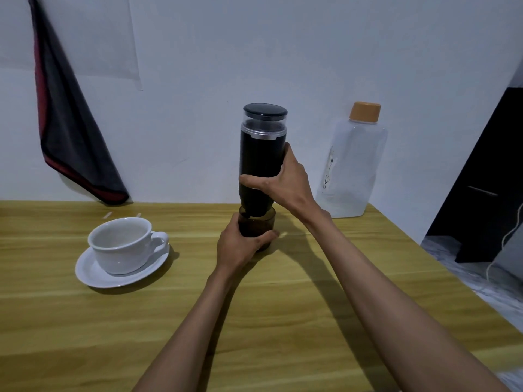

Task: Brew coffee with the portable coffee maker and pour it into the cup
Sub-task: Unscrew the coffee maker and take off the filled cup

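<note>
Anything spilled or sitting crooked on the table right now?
No spill shows. The black coffee maker, gripped by the right hand, leans slightly and is not seated square on the brown cup that the left hand holds.

Black coffee maker (261, 154), amber-brown base cup (260, 224). White cup (121, 244) and saucer (93, 271). Yellow wood-grain counter (283, 306). Clear bottle (351, 165), orange cap (364, 112). Dark grey cloth (70, 131), red edge.

A clear bottle (352, 165) with an orange cap stood at the desk's (85, 335) far right corner, and a dark, red-edged cloth (65, 131) hung above its far left edge.
</note>
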